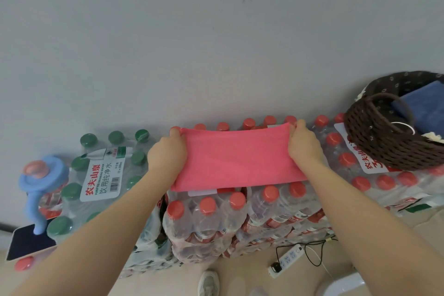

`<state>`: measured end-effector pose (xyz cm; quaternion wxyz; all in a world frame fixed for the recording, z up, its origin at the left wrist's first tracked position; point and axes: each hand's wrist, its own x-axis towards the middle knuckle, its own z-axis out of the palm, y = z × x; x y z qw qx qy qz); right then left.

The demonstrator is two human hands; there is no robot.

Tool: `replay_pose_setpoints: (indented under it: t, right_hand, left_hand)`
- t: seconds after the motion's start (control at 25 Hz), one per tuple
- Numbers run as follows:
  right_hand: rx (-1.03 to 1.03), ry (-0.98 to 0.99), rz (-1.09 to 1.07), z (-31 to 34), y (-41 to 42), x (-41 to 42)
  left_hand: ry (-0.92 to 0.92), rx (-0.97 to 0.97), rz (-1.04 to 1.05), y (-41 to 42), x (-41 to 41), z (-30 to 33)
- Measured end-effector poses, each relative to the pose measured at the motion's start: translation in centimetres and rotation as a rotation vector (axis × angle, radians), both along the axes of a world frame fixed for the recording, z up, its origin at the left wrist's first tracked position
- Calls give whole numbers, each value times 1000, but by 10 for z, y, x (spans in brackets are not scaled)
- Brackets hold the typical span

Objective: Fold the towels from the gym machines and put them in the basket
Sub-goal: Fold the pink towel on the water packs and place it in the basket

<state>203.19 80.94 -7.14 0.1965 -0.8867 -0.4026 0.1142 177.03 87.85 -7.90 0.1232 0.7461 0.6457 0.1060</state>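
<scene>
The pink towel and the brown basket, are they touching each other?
Apart. The head view shows the pink towel ending at the right hand, with red-capped bottles showing between that hand and the brown basket.

Single head-worn wide-angle view, aimed forward and steeply down, stacked water-bottle packs (240, 218) seen close, wall (192, 31) filling the upper frame.

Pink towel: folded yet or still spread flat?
Partly folded: the pink towel lies as a narrow band, both hands pinching its far corners.
</scene>
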Motion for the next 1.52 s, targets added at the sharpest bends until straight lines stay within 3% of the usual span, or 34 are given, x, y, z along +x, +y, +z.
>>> replay_pose_setpoints:
  t: [0.08, 0.16, 0.24, 0.36, 0.44, 0.56, 0.76, 0.92, 1.0, 1.12, 1.2, 1.28, 1.4, 1.52]
  right_hand:
    - [99, -21, 24, 8, -1, -1]
    - [277, -147, 130, 17, -4, -12]
    - [366, -115, 318, 24, -3, -40]
    - [155, 53, 656, 10, 1, -88]
    - [-69, -104, 724, -10, 1, -83]
    - [-231, -278, 576, -20, -6, -39]
    - [-208, -75, 186, -18, -23, 3]
    - [-115, -90, 59, -12, -22, -5]
    - [-166, 55, 40, 2, -13, 5]
    - [34, 469, 34, 25, -8, 29]
    - [45, 548, 22, 33, -12, 49]
    - [36, 634, -67, 34, -19, 66]
    - [11, 927, -229, 37, -31, 82]
    - [28, 1100, -128, 51, -31, 78]
  left_hand:
    - [107, 26, -10, 1, -3, 9]
    - [154, 279, -103, 8, -7, 13]
    - [124, 478, -334, 11, 2, 12]
    - [62, 123, -707, -10, 31, 1]
    - [176, -13, -767, -22, 34, -9]
    - [236, -19, -720, -18, 16, -19]
    - [280, -63, -681, -13, 10, -10]
    - [290, -45, -612, -15, 29, -4]
    - [241, -17, -664, -17, 45, 1]
    - [173, -47, -824, -21, 84, 9]
    - [223, -53, -878, -28, 114, 11]
    - [218, -47, -876, -36, 141, 9]
    - [219, -95, -810, -46, 167, 0]
    - [264, -136, -776, -50, 175, -3]
